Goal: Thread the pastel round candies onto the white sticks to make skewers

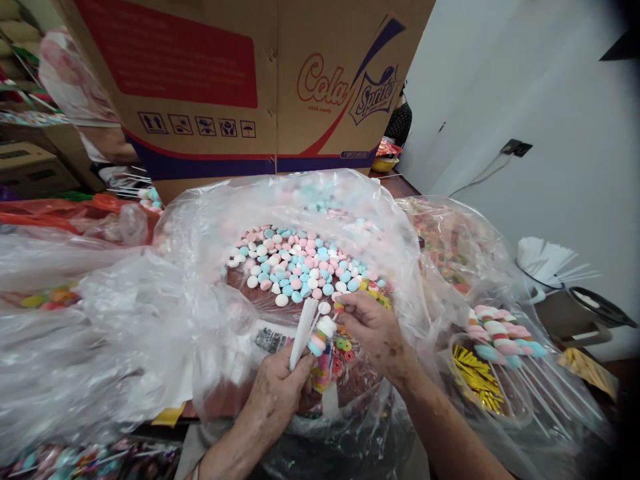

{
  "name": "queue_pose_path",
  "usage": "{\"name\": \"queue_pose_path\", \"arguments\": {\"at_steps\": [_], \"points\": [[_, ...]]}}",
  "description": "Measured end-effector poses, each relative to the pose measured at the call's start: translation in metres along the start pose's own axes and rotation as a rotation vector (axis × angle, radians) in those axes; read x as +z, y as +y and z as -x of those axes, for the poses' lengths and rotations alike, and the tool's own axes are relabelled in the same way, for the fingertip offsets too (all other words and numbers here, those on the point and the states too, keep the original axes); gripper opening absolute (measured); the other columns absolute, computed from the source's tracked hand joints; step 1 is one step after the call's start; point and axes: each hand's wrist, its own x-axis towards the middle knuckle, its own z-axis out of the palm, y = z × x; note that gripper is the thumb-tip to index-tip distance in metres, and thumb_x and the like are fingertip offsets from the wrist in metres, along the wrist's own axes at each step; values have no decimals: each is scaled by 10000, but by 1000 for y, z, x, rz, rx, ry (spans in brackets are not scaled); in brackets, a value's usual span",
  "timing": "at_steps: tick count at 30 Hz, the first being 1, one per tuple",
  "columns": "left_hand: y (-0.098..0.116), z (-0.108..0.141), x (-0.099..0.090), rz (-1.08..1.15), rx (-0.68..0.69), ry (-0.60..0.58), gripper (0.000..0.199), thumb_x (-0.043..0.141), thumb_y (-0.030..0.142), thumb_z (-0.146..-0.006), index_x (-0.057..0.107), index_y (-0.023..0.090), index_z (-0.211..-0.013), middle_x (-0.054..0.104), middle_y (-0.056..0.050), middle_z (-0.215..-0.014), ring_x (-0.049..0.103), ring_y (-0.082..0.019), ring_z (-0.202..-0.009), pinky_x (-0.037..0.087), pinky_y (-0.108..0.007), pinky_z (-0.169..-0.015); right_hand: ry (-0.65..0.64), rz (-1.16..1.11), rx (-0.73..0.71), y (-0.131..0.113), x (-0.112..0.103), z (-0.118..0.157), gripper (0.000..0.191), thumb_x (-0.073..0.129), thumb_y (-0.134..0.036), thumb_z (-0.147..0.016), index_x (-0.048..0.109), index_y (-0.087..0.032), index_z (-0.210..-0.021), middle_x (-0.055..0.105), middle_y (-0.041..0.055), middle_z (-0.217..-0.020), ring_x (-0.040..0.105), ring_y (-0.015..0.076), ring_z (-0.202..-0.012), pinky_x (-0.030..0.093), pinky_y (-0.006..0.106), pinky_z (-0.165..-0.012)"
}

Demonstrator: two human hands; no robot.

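On a dark red-brown table [250, 292], the left hand [285, 380] grips white sticks [304, 333] beside stacked candies [321, 335]; the right hand [377, 333] pinches a small yellow-red candy [339, 307]. Beyond lie pastel candies [300, 263] in clear plastic [200, 280]. At the far side, a carton [275, 87] reads "Cola" and "Sprite"; smaller print is unclear. A pale wall [500, 100] with a socket [517, 148] stands right.

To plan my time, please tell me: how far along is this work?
Several candy skewers at right look done. The left hand holds white sticks; by it, one skewer seems part-filled. The right hand pinches a small candy. Many loose candies remain.
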Motion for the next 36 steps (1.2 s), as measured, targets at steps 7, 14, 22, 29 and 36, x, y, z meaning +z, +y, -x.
{"name": "queue_pose_path", "arguments": {"at_steps": [7,14,22,29,36], "points": [[6,1,2,28,-34,22,265,538,430,-796,525,210,-649,486,61,-443,371,-95,-339,284,-208,-340,39,-13,35,-6,7,6,164,558,-173,-822,670,-199,-939,638,27,-891,593,146,-759,472,247,-660],[9,2,1,4,-43,29,253,541,423,-783,540,207,-653,482,68,-435,395,-102,-349,305,-210,-349,60,45,-80,-7,13,13,163,529,-157,-862,659,-207,-946,676,33,-964,631,164,-906,504,278,-814],[2,0,1,8,-21,84,257,550,443,-793,553,208,-687,504,62,-438,391,-113,-343,288,-224,-354,60,103,-182,-9,24,30,314,417,-155,-928,660,-226,-1115,689,74,-1118,636,181,-1062,504,319,-941],[4,4,-1,-10,-35,134,321,551,489,-791,562,205,-643,469,69,-359,415,-113,-327,314,-213,-366,-79,0,-126,-13,14,25,327,424,-186,-930,669,-223,-1144,711,63,-1102,673,184,-969,531,324,-875],[-10,2,-1,150,-59,179,408,584,541,-772,543,192,-566,476,50,-313,417,-92,-292,317,-185,-345,-122,572,-69,1,-8,-23,271,445,-168,-928,669,-174,-1080,702,100,-1017,623,234,-945,482,362,-835]]}}
